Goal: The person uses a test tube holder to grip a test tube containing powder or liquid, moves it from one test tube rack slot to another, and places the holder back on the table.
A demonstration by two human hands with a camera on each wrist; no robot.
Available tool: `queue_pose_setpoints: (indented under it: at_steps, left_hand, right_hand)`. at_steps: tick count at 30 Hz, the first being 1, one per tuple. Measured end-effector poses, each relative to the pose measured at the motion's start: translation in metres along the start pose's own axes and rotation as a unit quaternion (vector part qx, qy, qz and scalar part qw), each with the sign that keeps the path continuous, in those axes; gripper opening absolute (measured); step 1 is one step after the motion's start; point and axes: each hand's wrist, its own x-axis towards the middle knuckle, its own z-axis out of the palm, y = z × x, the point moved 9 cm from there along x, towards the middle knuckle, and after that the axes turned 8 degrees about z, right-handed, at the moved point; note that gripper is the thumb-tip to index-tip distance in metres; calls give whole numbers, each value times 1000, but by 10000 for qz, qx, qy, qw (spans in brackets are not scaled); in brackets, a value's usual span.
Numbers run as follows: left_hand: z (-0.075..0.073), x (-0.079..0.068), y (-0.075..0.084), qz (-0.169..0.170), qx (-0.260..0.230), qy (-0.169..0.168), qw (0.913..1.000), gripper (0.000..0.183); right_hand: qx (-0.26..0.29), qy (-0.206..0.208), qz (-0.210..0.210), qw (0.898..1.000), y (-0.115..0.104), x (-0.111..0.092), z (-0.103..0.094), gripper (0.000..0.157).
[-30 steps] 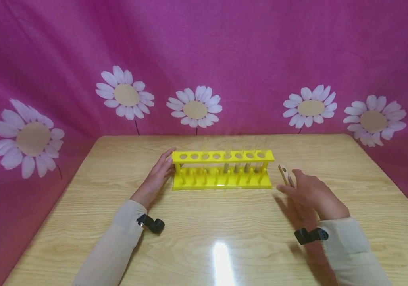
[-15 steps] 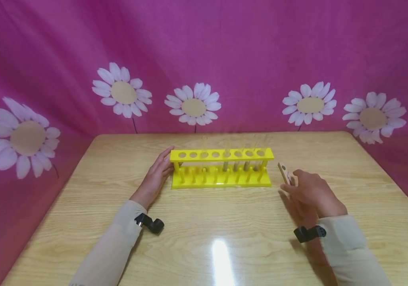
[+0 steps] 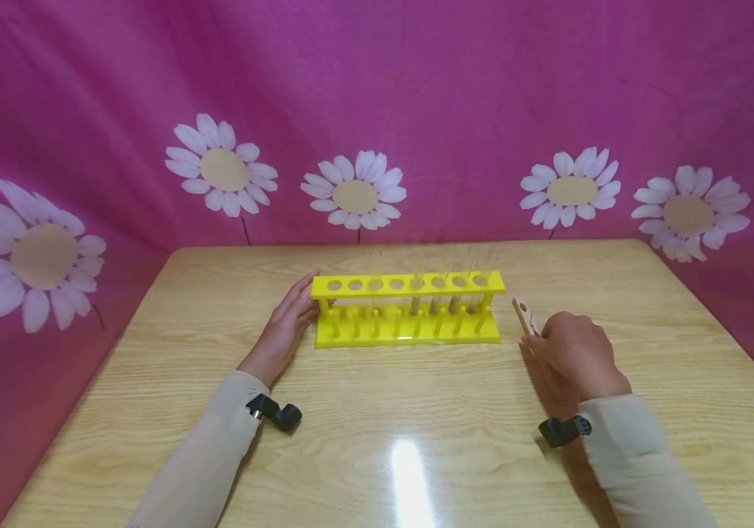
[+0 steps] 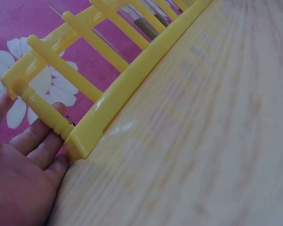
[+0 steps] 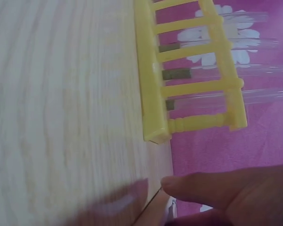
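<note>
A yellow test tube rack [image 3: 408, 340] stands on the table, holding several clear test tubes. Dark matter shows low in the tubes [image 5: 177, 74] toward its right end, while another tube [image 3: 375, 262] sits further left. My left hand [image 3: 287, 323] rests against the rack's left end, its relaxed fingers [image 4: 40, 139] reaching behind the end post in the left wrist view. To the right of the rack, my right hand [image 3: 577, 352] pinches a wooden test tube holder [image 3: 524, 315] between thumb and fingers. The holder's far end points toward the back, and its rear part is hidden by the hand.
The wooden table [image 3: 324, 440] reaches back to a magenta cloth [image 3: 456, 110] printed with white daisies, which also hangs at both sides. Small black cameras [image 3: 282, 416] are worn on both wrists.
The right hand's thumb and fingers have closed onto the wooden test tube holder. The left hand stays at the rack's end. The head view has shifted slightly.
</note>
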Motion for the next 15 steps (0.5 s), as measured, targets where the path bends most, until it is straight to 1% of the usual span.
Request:
queue_pose_setpoints:
  at_steps: [5, 12, 15]
  left_hand:
    - [-1, 0, -1, -8, -55, 19, 10000, 48]
    - [0, -1, 1, 18, -120, 4, 9999, 51]
    - [0, -1, 1, 35, -152, -13, 9999, 51]
  right_hand:
    - [6, 15, 81, 10000, 1, 1, 2, 34]
    - [-93, 302, 25, 9995, 2, 0, -1, 35]
    - [-156, 301, 132, 9993, 2, 1, -1, 35]
